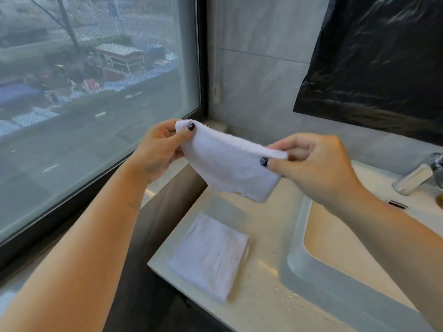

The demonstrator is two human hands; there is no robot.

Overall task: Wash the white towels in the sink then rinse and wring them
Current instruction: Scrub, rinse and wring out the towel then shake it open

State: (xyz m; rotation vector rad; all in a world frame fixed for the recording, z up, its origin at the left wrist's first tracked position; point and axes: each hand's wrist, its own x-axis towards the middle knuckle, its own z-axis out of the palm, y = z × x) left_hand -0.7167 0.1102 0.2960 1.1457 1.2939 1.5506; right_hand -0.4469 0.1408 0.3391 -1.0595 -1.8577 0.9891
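Folded towel [209, 255], lower centre, on counter [259, 305] beside sink [297, 238]. Held towel [227, 164] (mid-frame): left hand [158, 149] and right hand [311, 161] pinch its top corners.

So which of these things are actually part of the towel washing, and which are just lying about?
Part of the job:
- held towel, pinched at its top corners by the left hand and right hand
- folded towel lying on the counter
- sink
- tap

Just there:
- window
- black plastic sheet on the wall
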